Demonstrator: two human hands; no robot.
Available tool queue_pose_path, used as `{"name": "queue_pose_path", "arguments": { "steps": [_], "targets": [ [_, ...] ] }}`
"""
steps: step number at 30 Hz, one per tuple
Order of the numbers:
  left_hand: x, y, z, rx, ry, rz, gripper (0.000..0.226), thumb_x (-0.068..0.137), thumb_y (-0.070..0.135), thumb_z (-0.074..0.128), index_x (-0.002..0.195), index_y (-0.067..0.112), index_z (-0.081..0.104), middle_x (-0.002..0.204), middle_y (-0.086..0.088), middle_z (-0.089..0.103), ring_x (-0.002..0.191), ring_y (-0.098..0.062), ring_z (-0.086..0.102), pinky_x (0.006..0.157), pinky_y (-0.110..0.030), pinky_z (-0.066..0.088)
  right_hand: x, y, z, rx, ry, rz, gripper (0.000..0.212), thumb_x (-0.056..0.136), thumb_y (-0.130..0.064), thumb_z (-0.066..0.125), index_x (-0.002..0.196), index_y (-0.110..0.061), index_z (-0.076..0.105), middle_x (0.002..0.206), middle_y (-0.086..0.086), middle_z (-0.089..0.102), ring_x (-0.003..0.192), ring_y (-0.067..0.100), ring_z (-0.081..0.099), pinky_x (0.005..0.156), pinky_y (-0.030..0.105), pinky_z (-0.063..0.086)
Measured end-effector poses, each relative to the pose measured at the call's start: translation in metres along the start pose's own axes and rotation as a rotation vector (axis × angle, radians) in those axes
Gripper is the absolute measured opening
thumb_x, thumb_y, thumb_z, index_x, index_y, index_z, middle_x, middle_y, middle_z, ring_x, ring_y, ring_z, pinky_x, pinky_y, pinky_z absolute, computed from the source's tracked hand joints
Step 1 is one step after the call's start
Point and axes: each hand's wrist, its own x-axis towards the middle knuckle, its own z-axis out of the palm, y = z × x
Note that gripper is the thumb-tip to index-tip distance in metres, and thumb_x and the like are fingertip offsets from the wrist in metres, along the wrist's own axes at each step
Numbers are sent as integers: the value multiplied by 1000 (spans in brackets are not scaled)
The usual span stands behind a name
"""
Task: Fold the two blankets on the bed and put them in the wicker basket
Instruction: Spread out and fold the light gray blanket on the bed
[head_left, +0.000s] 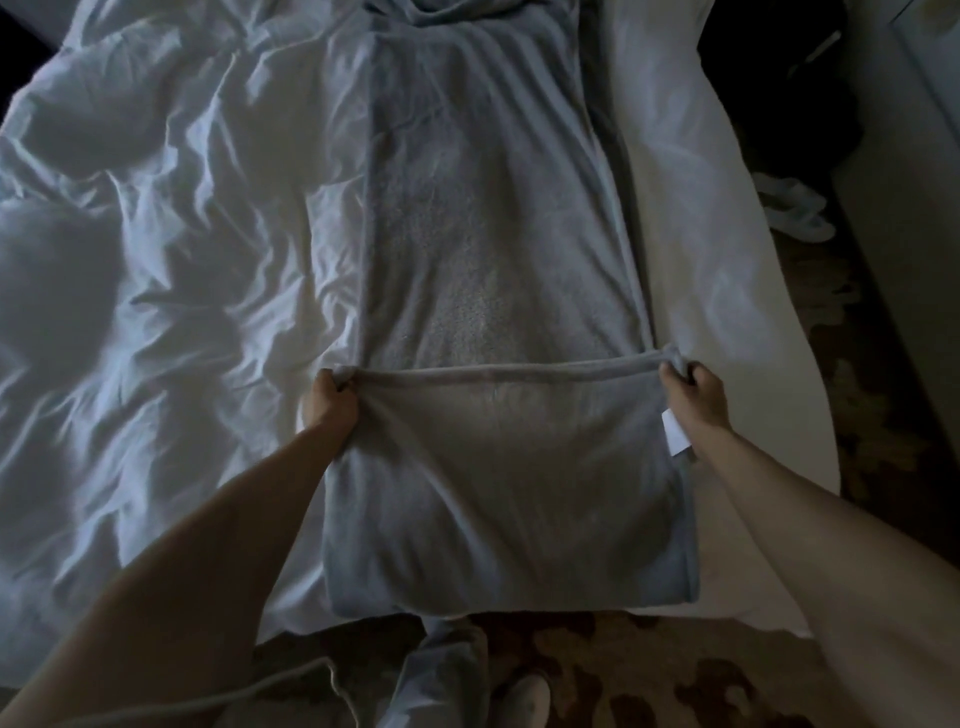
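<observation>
1. A grey-blue blanket (493, 234) lies on the bed (769, 415) as one long narrow strip. It runs from the lower middle of the frame to the top edge, where it bunches into folds.
2. Its near end is doubled back over the strip, making a roughly square flap in the lower middle of the frame. The flap's far edge is a straight hem stretched across the strip between the two hands.
3. The left hand (330, 400), left of centre, has its fingers curled tight round the left corner of that hem, gripping the cloth.
4. The right hand (693, 395), right of centre, pinches the right corner of the hem between curled fingers and thumb. A bit of cloth sticks up above the fingers.
5. Both forearms reach in from the lower corners of the frame, one on each side of the flap.
6. A small white label (675, 434) hangs at the flap's right edge, just below the right hand.
7. A crumpled white duvet (156, 260) fills the left half of the frame and touches the blanket's left edge.
8. Right of the blanket, a smooth white sheet (701, 234) lies bare to the bed's edge.
9. Along the bottom is a patterned carpet (623, 675), with a leg (441, 670) in light trousers and a foot (527, 696) on it. A thin pale cable (291, 680) lies at lower left.
10. The room is dim. A pale crumpled heap (795, 208) lies on the floor at upper right, too dark to identify.
</observation>
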Motion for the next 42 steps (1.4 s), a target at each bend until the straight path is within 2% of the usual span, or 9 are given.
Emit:
{"name": "queue_pose_path", "arguments": {
  "steps": [5, 11, 17, 23, 27, 30, 34, 39, 42],
  "targets": [
    [3, -1, -2, 68, -62, -19, 38, 87, 41, 60, 108, 9, 66, 118, -16, 59, 112, -37, 52, 93, -40, 44, -4, 1, 5, 40, -145, 88, 25, 84, -39, 68, 90, -15, 71, 72, 1, 65, 67, 17, 59, 63, 29, 45],
    [15, 9, -10, -205, -294, -168, 21, 79, 32, 76, 79, 17, 62, 83, -4, 62, 68, -14, 56, 59, -25, 44, 4, 3, 1, -260, -59, 119, 36, 88, -36, 65, 99, -2, 71, 98, 20, 70, 96, 36, 66, 72, 31, 43],
    [12, -14, -5, -242, -65, -133, 37, 74, 36, 80, 100, 11, 71, 94, -11, 70, 93, -29, 67, 81, -38, 54, -1, 8, 10, -238, -159, 152, 50, 84, -43, 68, 117, -6, 66, 115, 19, 67, 106, 36, 62, 88, 38, 49],
    [-43, -40, -22, -356, -335, -168, 63, 61, 41, 86, 109, 10, 59, 99, -9, 68, 93, -27, 67, 83, -41, 57, -50, 18, -7, -40, -143, 219, 59, 88, -55, 57, 106, 1, 67, 112, 22, 66, 109, 35, 61, 93, 39, 46],
    [-88, -74, -44, -359, -525, -295, 38, 74, 40, 78, 94, 10, 69, 86, -9, 72, 71, -16, 72, 58, -28, 57, -102, 47, -27, -9, -169, 317, 88, 86, -73, 40, 129, 2, 54, 133, 22, 55, 124, 35, 51, 105, 40, 37],
    [-125, -102, -53, -269, -650, -326, 30, 78, 38, 74, 98, 17, 67, 97, -7, 68, 86, -18, 66, 72, -32, 52, -137, 78, -39, 60, -275, 323, 82, 85, -70, 49, 133, -3, 52, 134, 17, 55, 126, 34, 51, 109, 43, 38],
    [-176, -135, -48, -75, -533, -294, 29, 75, 38, 80, 91, 19, 66, 92, 1, 64, 90, -18, 58, 73, -32, 45, -175, 127, -48, -1, -385, 313, 48, 89, -41, 64, 114, 0, 66, 98, 14, 67, 87, 26, 62, 80, 35, 48],
    [-210, -152, -47, -201, -234, -206, 22, 78, 27, 79, 69, 10, 68, 71, -11, 54, 63, -20, 49, 58, -30, 39, -198, 153, -73, -107, -247, 164, 39, 97, -38, 51, 114, -4, 61, 106, 17, 67, 90, 31, 67, 78, 39, 52],
    [-220, -162, -55, 123, -271, -87, 21, 83, 25, 74, 78, 5, 73, 73, -15, 60, 70, -27, 57, 66, -28, 38, -204, 159, -96, -183, -173, 144, 37, 98, -39, 48, 109, -6, 61, 91, 14, 72, 74, 27, 68, 70, 32, 50]
  ]
}}
